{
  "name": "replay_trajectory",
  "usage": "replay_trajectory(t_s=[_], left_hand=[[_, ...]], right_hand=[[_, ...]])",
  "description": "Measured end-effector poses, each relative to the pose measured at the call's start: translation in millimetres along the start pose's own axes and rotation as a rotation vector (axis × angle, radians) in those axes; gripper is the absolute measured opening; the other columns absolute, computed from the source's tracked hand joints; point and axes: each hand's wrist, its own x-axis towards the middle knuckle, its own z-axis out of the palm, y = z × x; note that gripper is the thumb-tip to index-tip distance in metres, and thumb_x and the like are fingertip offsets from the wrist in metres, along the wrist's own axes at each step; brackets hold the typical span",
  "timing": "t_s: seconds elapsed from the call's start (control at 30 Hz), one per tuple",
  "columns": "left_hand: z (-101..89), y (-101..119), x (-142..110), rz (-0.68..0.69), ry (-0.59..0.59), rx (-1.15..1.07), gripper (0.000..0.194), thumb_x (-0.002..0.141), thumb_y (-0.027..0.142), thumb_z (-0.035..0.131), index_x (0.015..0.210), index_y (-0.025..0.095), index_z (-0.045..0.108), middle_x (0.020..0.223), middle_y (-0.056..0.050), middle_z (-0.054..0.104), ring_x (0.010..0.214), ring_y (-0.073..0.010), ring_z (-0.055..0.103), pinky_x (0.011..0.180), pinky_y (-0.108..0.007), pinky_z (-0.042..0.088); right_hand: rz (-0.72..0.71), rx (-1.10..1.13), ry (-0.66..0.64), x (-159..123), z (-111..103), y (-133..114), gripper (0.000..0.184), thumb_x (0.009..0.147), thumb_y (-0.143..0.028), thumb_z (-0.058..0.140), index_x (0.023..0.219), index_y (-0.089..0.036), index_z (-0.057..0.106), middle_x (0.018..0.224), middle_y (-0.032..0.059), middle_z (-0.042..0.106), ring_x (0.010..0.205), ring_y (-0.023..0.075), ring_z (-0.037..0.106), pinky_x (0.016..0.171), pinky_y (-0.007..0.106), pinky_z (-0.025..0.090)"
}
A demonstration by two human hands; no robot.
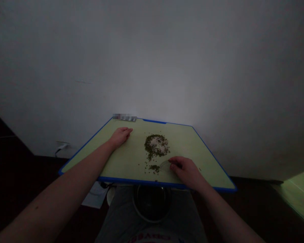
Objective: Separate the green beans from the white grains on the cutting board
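Observation:
My left hand (pixel 120 137) rests on the pale yellow-green tabletop (pixel 184 137), left of the pile, its fingers curled in and nothing showing in them. My right hand (pixel 185 168) pinches a clear, curved, see-through piece (pixel 164 164) near the table's front edge; its exact kind is hard to make out in the dim light. At the tip of that piece lies a small heap of green beans (pixel 154 167). Farther back spreads a larger pile of green beans (pixel 149 145) with whitish grains (pixel 157 143) in its middle. Stray beans lie around both.
Blue edging (pixel 142 181) runs round the table. A round dark metal bowl (pixel 152 202) sits on my lap, below the front edge. A flat patterned object (pixel 128 118) lies at the back left corner. Behind the table stands a grey wall (pixel 152 60); a plugged cable (pixel 62 147) hangs at left.

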Motion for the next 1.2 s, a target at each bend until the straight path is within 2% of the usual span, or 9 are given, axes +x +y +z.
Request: replay_trajectory(t_s=[0.27,0.5,0.7,0.93,1.2], left_hand=[[0.5,3,-1,-0.007,-0.003,-0.03,0.038,0.071,0.05,0.049,0.049,0.019,0.043,0.038,0.005,0.038,0.036,-0.0085,0.031,0.041,-0.024,0.024],[0.2,-3,2,0.004,0.005,-0.008,0.04,0.071,0.053,0.048,0.049,0.019,0.043,0.038,0.005,0.039,0.036,-0.0086,0.032,0.041,-0.024,0.026],[-0.4,-3,2,0.003,0.007,-0.007,0.04,0.07,0.053,0.049,0.05,0.019,0.044,0.039,0.005,0.04,0.036,-0.0085,0.033,0.04,-0.024,0.026],[0.7,5,-2,-0.021,0.01,-0.024,0.038,0.071,0.048,0.049,0.049,0.019,0.042,0.037,0.006,0.036,0.035,-0.0079,0.031,0.04,-0.024,0.025],[0.5,4,-2,0.002,0.004,-0.02,0.038,0.072,0.049,0.049,0.049,0.018,0.043,0.037,0.006,0.037,0.036,-0.0081,0.031,0.041,-0.024,0.025]], right_hand=[[-0.025,0.008,-0.024,-3,1,1,0.025,0.075,-0.021,0.051,0.095,-0.018,0.066,0.086,0.0054,0.069,0.075,0.0185,0.062,0.07,0.031,0.048],[-0.02,0.025,-0.033,-6,2,-1,0.025,0.076,-0.021,0.05,0.096,-0.018,0.065,0.088,0.0056,0.069,0.077,0.0182,0.062,0.071,0.031,0.048],[0.004,-0.028,0.009,-8,5,-7,0.025,0.076,-0.02,0.05,0.095,-0.017,0.066,0.085,0.0056,0.069,0.075,0.0179,0.062,0.07,0.031,0.047],[0.103,-0.04,0.062,-8,-2,7,0.027,0.075,-0.024,0.051,0.096,-0.017,0.065,0.088,0.0054,0.069,0.078,0.0178,0.062,0.071,0.029,0.046],[0.022,0.018,0.0,-7,2,-1,0.025,0.075,-0.021,0.05,0.094,-0.017,0.066,0.086,0.0049,0.069,0.075,0.0167,0.062,0.068,0.027,0.046]])
